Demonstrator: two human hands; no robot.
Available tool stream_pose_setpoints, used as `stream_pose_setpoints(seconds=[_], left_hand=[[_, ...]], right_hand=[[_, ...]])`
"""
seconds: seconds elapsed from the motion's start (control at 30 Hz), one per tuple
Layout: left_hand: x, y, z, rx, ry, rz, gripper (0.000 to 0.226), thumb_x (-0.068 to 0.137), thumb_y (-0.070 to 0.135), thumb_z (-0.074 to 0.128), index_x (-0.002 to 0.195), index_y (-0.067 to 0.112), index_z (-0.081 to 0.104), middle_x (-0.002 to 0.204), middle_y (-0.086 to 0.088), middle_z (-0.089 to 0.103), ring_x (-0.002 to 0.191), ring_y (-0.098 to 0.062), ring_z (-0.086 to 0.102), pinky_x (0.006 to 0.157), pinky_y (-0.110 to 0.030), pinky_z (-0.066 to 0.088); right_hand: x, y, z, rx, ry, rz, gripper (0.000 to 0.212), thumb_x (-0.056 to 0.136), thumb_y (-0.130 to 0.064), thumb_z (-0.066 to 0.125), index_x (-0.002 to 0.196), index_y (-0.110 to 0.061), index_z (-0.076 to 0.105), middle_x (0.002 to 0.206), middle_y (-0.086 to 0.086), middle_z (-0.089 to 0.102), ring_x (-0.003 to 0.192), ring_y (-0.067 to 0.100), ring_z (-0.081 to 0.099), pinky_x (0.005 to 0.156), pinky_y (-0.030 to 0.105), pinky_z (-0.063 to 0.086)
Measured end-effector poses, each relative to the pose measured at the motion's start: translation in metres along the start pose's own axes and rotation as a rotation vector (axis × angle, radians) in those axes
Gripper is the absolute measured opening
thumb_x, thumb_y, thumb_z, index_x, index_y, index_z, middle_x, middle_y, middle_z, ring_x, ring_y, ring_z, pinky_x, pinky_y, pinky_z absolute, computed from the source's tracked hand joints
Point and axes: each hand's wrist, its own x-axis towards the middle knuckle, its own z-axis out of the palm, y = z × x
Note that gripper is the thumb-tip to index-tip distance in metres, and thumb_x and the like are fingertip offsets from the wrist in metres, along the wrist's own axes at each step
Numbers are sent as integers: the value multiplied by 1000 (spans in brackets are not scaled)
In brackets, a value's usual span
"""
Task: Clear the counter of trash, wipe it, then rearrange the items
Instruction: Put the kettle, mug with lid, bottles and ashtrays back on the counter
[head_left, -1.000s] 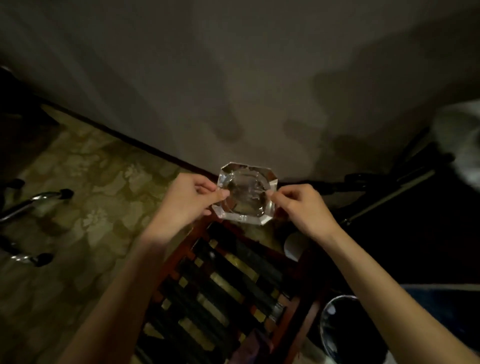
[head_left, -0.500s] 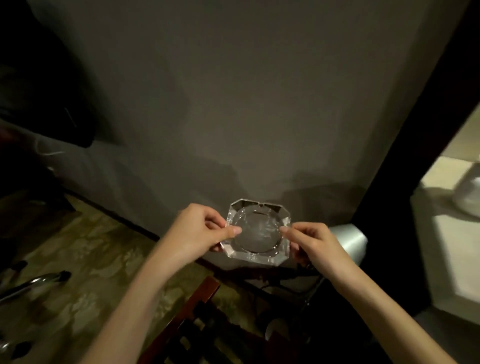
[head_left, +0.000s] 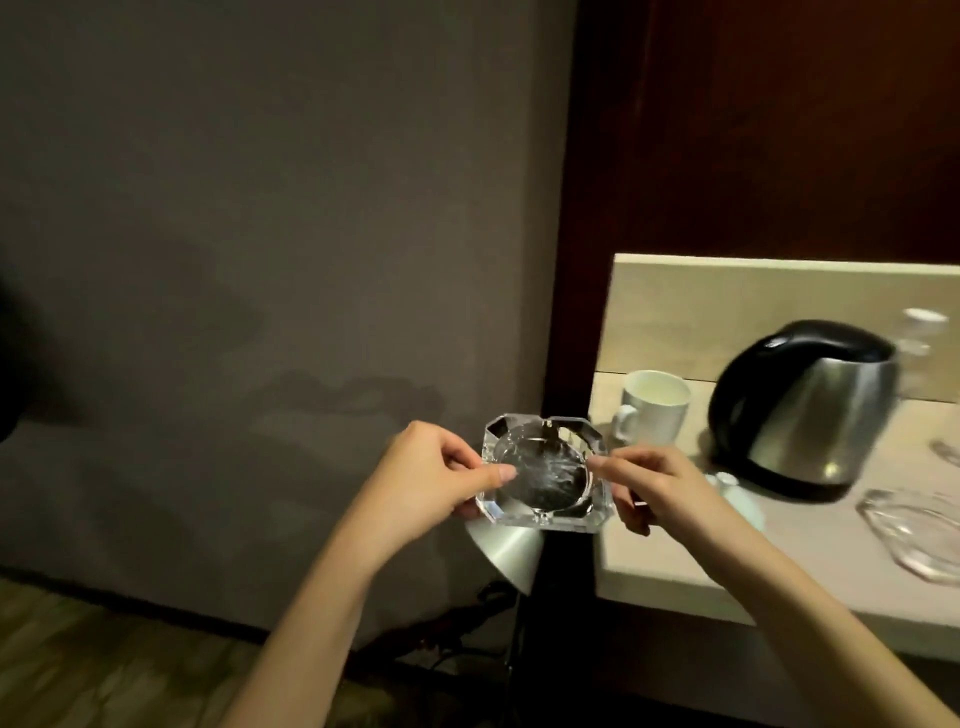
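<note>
A clear square glass ashtray (head_left: 545, 473) with cut corners is held in the air between both hands, just left of the counter's edge. My left hand (head_left: 431, 480) pinches its left side, thumb on top. My right hand (head_left: 660, 488) pinches its right side. The pale counter (head_left: 810, 566) lies to the right, partly under my right forearm.
On the counter stand a white mug (head_left: 655, 405) and a steel kettle with a black lid (head_left: 802, 408); a clear glass dish (head_left: 919, 530) lies at the right edge. A metal lamp shade (head_left: 506, 553) sits below the ashtray. Dark wood panel behind, grey wall to the left.
The view has swung up and right from the slatted chair and floor to the counter. Both hands have kept hold of the ashtray and carried it toward the counter's left edge.
</note>
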Motion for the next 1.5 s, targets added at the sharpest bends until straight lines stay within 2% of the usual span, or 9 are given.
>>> stream_pose_setpoints(seconds=[0.2, 0.3, 0.5, 0.73, 0.9, 1.0, 1.13, 1.3, 1.5], left_hand=[[14, 47, 72, 3, -84, 64, 26, 73, 34, 81, 65, 11, 71, 50, 3, 65, 45, -3, 62, 49, -12, 44], [22, 69, 114, -23, -153, 90, 27, 74, 32, 81, 69, 8, 71, 52, 2, 66, 50, -7, 66, 53, -17, 51], [41, 109, 212, 7, -290, 97, 31, 73, 36, 80, 73, 6, 73, 61, -4, 71, 61, -14, 71, 70, -35, 61], [55, 156, 320, 155, -359, 178, 35, 76, 45, 75, 69, 11, 74, 58, 2, 70, 59, -4, 67, 62, -27, 54], [73, 182, 387, 320, -368, 217, 43, 75, 51, 73, 67, 8, 72, 61, -4, 69, 64, -13, 66, 66, -33, 53], [81, 194, 419, 401, -390, 229, 43, 75, 52, 71, 63, 12, 67, 60, -1, 67, 67, -18, 66, 66, -34, 52], [87, 206, 449, 490, -392, 235, 40, 79, 52, 68, 82, 12, 67, 80, -4, 69, 81, -22, 64, 68, -34, 49], [93, 211, 469, 656, -412, 266, 41, 86, 48, 63, 95, 8, 66, 103, -11, 65, 101, -28, 56, 82, -38, 46], [98, 203, 477, 682, -378, 294, 43, 85, 52, 61, 87, 10, 69, 98, -10, 67, 102, -25, 52, 83, -38, 42]], right_hand=[[-32, 8, -79, -21, 95, 69, 48, 92, -19, 59, 45, -18, 57, 49, 6, 40, 44, 13, 36, 45, 22, 28], [-46, 22, -122, -45, 163, 110, 32, 91, -20, 60, 63, -6, 57, 52, 8, 40, 44, 11, 38, 44, 22, 30], [-74, 52, -214, -89, 270, 180, 29, 92, -17, 59, 70, 2, 61, 47, 2, 43, 44, 11, 39, 44, 22, 32], [-99, 80, -321, -233, 340, 299, 35, 93, -25, 59, 73, 3, 63, 47, -1, 49, 45, 12, 43, 43, 20, 35], [-105, 98, -380, -280, 371, 402, 37, 94, -28, 57, 77, 3, 64, 51, -1, 50, 45, 9, 43, 43, 19, 36], [-105, 113, -409, -323, 350, 478, 38, 95, -29, 55, 80, 4, 65, 54, 1, 51, 46, 10, 45, 43, 19, 37], [-103, 133, -434, -381, 315, 551, 38, 96, -26, 53, 87, 8, 66, 57, 4, 52, 47, 13, 43, 43, 21, 33], [-98, 145, -448, -339, 283, 573, 34, 98, -25, 51, 75, -2, 64, 55, 6, 61, 50, 20, 61, 54, 30, 49], [-89, 150, -451, -430, 307, 607, 32, 96, -27, 54, 82, -2, 68, 54, 3, 63, 46, 10, 61, 51, 21, 48]])
